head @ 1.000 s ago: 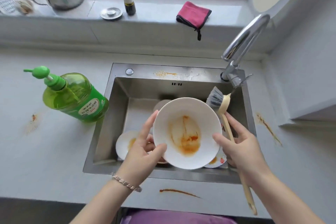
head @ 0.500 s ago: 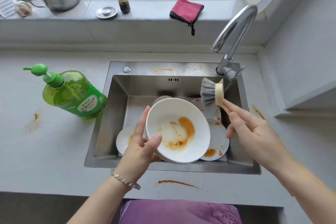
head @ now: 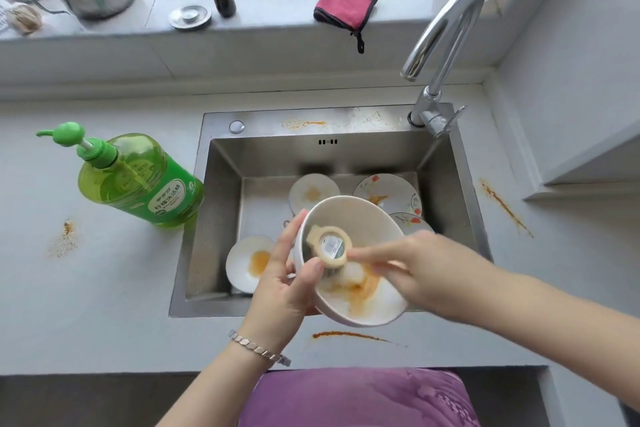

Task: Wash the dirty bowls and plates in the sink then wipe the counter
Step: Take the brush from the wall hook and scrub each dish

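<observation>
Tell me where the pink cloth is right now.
In the head view the pink cloth lies folded on the windowsill behind the sink, right of the small dark bottle and left of the faucet.

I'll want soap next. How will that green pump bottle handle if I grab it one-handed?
Likely heavy: the green pump bottle looks mostly full. Its broad base probably resists tipping when pushed. The smooth plastic may slip in a wet grip.
</observation>
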Demonstrator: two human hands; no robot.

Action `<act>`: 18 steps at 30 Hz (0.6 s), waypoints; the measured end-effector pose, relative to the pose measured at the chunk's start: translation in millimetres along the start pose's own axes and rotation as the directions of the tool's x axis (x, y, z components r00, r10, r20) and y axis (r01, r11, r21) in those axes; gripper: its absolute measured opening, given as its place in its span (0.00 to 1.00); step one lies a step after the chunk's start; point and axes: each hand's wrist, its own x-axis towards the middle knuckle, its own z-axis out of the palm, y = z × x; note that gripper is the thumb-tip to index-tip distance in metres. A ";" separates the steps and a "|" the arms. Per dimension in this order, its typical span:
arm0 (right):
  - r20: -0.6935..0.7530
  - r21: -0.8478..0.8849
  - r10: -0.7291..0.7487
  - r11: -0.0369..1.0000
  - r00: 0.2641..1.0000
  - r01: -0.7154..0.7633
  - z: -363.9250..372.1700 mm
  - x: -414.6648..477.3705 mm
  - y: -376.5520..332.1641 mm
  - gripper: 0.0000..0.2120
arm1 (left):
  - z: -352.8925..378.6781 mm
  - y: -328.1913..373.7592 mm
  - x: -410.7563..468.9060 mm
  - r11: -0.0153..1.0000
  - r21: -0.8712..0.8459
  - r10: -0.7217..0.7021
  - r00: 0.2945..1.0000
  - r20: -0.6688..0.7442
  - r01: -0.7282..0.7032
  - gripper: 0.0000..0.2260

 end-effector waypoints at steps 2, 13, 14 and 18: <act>-0.074 -0.193 0.069 0.978 0.995 -0.082 -4.5 4.2 8.9 0.18 | -4.1 3.3 3.7 1.000 -0.012 0.027 0.998 -0.050 -0.027 0.32; -0.012 -0.058 0.149 0.987 0.989 -0.149 -3.8 15.5 15.0 0.16 | -8.8 11.0 19.2 0.996 0.026 0.093 0.991 -0.100 -0.091 0.26; 0.054 0.003 0.138 0.990 0.989 -0.138 0.3 10.8 13.7 0.15 | -12.2 12.4 21.5 0.995 0.042 0.098 0.988 -0.117 -0.094 0.27; 0.101 0.280 0.011 0.959 0.995 -0.039 8.7 10.4 -7.9 0.15 | -7.4 8.3 22.6 0.993 0.071 0.099 0.993 -0.065 -0.094 0.28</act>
